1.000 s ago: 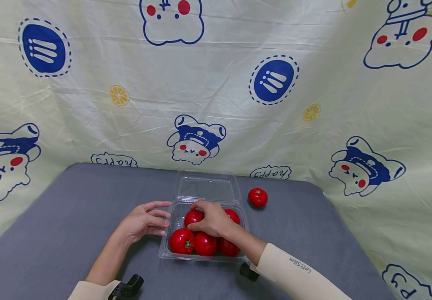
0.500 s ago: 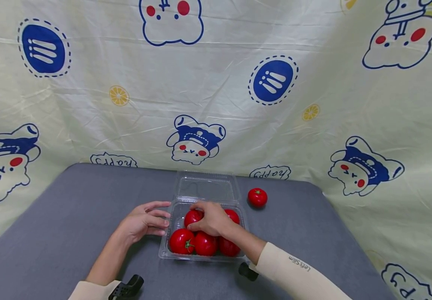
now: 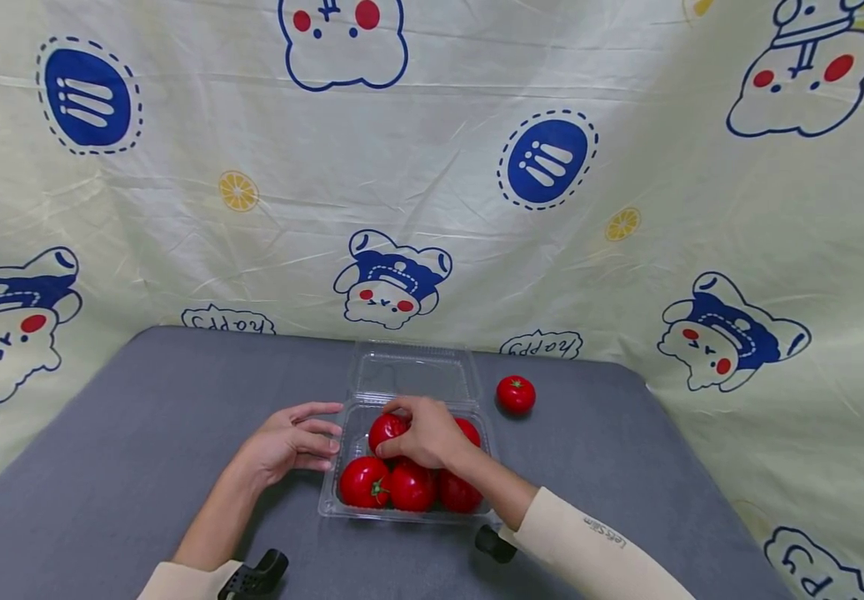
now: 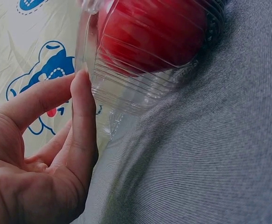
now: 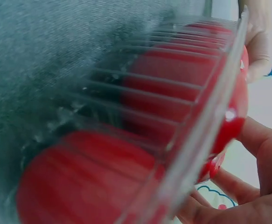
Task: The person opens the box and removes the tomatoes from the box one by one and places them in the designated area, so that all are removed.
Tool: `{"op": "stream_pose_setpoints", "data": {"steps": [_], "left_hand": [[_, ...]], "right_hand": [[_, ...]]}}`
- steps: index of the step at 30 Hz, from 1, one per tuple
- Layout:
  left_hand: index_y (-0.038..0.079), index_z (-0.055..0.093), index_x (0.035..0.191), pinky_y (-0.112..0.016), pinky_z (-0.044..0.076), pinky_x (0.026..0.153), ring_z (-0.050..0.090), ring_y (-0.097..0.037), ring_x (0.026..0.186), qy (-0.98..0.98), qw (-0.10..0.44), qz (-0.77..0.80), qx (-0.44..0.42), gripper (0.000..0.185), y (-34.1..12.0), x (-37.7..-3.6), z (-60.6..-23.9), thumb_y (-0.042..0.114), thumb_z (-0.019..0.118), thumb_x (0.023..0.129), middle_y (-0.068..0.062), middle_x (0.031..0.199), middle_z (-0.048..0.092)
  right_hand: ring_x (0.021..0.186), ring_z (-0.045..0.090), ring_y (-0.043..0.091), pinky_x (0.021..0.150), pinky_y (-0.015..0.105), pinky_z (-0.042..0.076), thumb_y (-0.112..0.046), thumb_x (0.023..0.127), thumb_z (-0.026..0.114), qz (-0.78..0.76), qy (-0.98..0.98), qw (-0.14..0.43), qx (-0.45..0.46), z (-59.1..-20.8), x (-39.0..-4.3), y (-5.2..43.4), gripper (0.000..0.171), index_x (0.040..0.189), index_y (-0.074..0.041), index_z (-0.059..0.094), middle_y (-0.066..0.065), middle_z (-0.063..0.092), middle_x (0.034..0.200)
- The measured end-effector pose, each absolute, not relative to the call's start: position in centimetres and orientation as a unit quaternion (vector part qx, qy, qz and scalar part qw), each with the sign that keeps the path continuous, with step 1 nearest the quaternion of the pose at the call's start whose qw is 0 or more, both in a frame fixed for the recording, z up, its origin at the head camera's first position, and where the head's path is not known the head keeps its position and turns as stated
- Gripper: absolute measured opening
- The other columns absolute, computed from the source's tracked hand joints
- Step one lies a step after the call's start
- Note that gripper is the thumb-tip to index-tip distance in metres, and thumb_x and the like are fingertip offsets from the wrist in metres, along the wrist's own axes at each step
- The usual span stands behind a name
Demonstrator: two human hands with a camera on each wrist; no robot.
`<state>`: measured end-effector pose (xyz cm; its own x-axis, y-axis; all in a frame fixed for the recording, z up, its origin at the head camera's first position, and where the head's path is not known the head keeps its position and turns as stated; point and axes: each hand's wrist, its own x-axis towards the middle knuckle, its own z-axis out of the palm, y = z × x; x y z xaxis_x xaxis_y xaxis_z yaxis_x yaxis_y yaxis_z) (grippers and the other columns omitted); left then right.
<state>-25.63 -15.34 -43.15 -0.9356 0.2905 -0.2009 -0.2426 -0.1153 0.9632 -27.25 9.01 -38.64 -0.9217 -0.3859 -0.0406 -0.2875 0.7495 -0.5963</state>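
Red tomato (image 3: 385,431) sits in the right hand (image 3: 426,435) grip, inside the clear box (image 3: 347,442).

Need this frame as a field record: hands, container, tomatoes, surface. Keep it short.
right hand: right hand grips a round red tomato at the back left of the tray
left hand: left hand with straight fingers against the tray's left wall
container: clear plastic clamshell tray, its hinged lid open and lying flat behind it
contents: five red tomatoes visible in the tray, counting the gripped one
loose item: single red tomato on the cloth, right of the lid, touching nothing
surface: grey cloth-covered table
backdrop: cream cartoon-print sheet
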Motion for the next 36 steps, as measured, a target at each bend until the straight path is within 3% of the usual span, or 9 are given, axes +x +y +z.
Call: {"op": "stream_pose_setpoints", "data": {"steps": [17, 27, 36], "left_hand": [[-0.001, 0.046, 0.147, -0.034, 0.064, 0.07, 0.073, -0.016, 0.076, 0.64, 0.179, 0.747, 0.016, 0.064, -15.4, -25.7, -42.9, 0.001, 0.071, 0.089, -0.011, 0.107, 0.072], [-0.001, 0.046, 0.148, -0.034, 0.064, 0.07, 0.072, -0.016, 0.075, 0.641, 0.18, 0.746, 0.018, 0.065, -15.5, -25.6, -43.1, 0.002, 0.072, 0.088, -0.011, 0.106, 0.072], [-0.001, 0.047, 0.147, -0.034, 0.064, 0.07, 0.072, -0.017, 0.075, 0.643, 0.179, 0.745, 0.015, 0.065, -15.3, -25.6, -43.1, 0.002, 0.073, 0.088, -0.011, 0.107, 0.072]], "right_hand": [[0.105, 0.06, 0.027, 0.073, 0.038, 0.061, -0.021, 0.076, 0.085, -0.379, 0.914, 0.049, -0.14, -36.6, -27.5, 9.6, 0.05, 0.12, -0.019, 0.061, 0.011, 0.064, 0.119], [0.113, 0.055, 0.027, 0.075, 0.037, 0.06, -0.023, 0.079, 0.083, -0.393, 0.907, 0.036, -0.145, -36.2, -27.3, 10.6, 0.057, 0.132, -0.023, 0.063, 0.01, 0.057, 0.123], [0.11, 0.052, 0.026, 0.076, 0.038, 0.059, -0.025, 0.078, 0.084, -0.389, 0.91, 0.044, -0.134, -36.0, -27.0, 10.6, 0.053, 0.129, -0.026, 0.066, 0.009, 0.052, 0.117]]}}
